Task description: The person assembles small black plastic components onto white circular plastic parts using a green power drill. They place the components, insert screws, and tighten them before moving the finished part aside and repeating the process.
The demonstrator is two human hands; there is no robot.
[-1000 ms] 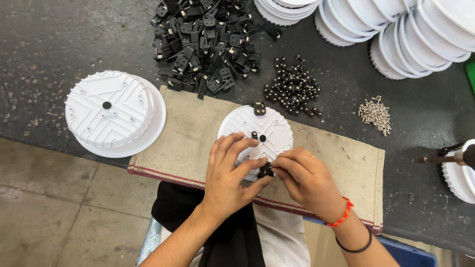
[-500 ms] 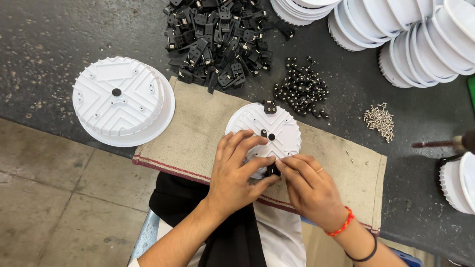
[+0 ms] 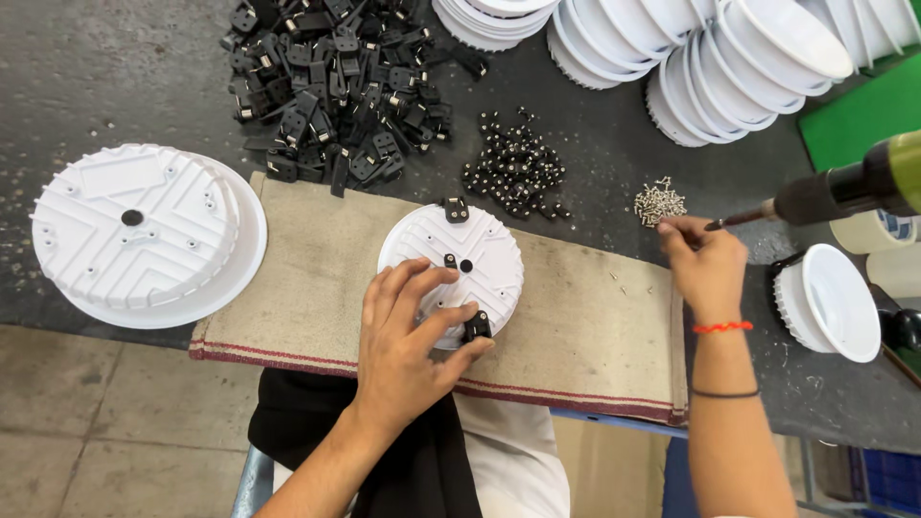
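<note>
A small round white ribbed housing (image 3: 477, 247) lies on a beige cloth mat (image 3: 297, 278). Black clips sit at its top edge (image 3: 456, 208), near its centre, and at its lower edge (image 3: 477, 326). My left hand (image 3: 411, 336) rests flat on the housing, thumb and forefinger pinching the lower clip. My right hand (image 3: 705, 264) is far to the right, fingertips touching a small heap of silver screws (image 3: 659, 203). Just above that hand hangs a powered screwdriver (image 3: 844, 187), its bit pointing left.
A large white housing (image 3: 144, 235) sits left of the mat. A pile of black clips (image 3: 336, 86) and a heap of small black screws (image 3: 515, 168) lie behind. Stacked white housings (image 3: 691, 48) fill the back right; another white housing (image 3: 830, 302) and tape roll (image 3: 868, 230) are at right.
My right hand left the small housing and moved right to the silver screws. My left hand stayed on the housing, holding the lower clip. The view shifted slightly.
</note>
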